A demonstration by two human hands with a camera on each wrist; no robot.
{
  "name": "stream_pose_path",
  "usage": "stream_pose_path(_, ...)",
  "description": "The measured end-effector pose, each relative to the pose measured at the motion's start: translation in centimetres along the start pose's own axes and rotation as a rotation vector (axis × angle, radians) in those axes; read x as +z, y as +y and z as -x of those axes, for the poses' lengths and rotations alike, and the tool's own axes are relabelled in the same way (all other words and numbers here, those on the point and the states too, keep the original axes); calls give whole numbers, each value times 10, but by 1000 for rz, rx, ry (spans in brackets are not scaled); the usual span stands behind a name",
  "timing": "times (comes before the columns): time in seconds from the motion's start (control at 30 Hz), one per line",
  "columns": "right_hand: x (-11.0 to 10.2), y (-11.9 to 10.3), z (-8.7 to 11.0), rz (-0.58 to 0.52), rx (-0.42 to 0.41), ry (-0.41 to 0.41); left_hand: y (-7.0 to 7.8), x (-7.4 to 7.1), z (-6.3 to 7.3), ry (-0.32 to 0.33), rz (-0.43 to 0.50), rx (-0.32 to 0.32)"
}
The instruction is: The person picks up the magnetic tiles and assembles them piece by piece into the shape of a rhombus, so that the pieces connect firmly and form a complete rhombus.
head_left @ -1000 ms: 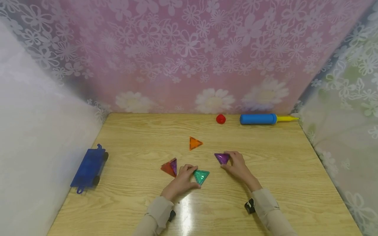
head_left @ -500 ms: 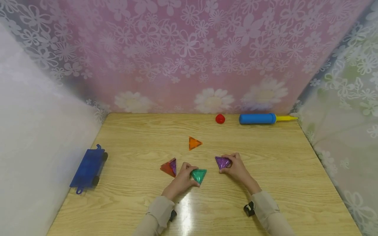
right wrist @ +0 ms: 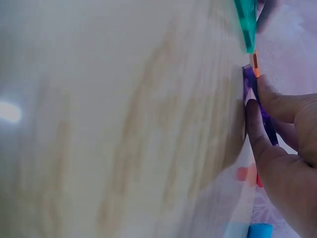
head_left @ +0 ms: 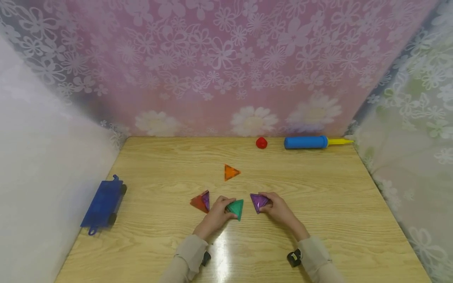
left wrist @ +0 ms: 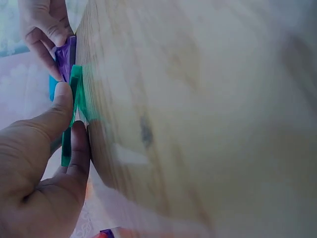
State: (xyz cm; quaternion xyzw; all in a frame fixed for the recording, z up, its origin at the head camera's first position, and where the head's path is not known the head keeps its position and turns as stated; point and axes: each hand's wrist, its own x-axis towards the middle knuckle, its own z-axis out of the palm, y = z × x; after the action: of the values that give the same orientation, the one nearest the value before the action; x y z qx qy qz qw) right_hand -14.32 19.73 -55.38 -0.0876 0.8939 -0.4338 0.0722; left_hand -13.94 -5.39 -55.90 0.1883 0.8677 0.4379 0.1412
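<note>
Between thumb and fingers my left hand (head_left: 216,214) pinches a green translucent triangular tile (head_left: 236,209); the left wrist view shows that tile (left wrist: 74,99) edge-on. To its right, my right hand (head_left: 279,209) pinches a purple triangular tile (head_left: 258,202), which appears edge-on in the right wrist view (right wrist: 267,121). A narrow gap separates the two tiles in the head view. Left of my left hand, a red triangular tile (head_left: 199,203) lies on the table with a purple one (head_left: 206,197) partly overlapping it. Beyond both hands lies an orange triangular tile (head_left: 231,172).
Along the back edge of the wooden table (head_left: 159,165) sit a small red round piece (head_left: 261,142) and a blue hand pump (head_left: 306,142) with a yellow nozzle. A blue wheeled toy wagon (head_left: 103,204) stands at the left edge. Patterned cloth walls (head_left: 212,70) enclose the table.
My right hand has brought the purple tile left and slightly toward me. The green tile has turned and shifted a little left in my left hand, so the two tiles are closer.
</note>
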Motion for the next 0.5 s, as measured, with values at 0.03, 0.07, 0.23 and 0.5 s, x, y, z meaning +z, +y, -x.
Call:
stream_pose_path(0.03, 1, -1, 1, -7, 0, -4, 0, 0, 0, 1, 8, -5)
stream_pose_path(0.07, 2, -2, 2, -13, 1, -10, 0, 0, 0, 4, 17, -7)
stream_pose_path(0.23, 6, -7, 5, -30, 14, -19, 1, 0, -1, 21, 26, -18)
stream_pose_path(0.5, 15, -12, 3, -11, -26, -51, 2, 0, -2, 38, -6, -5)
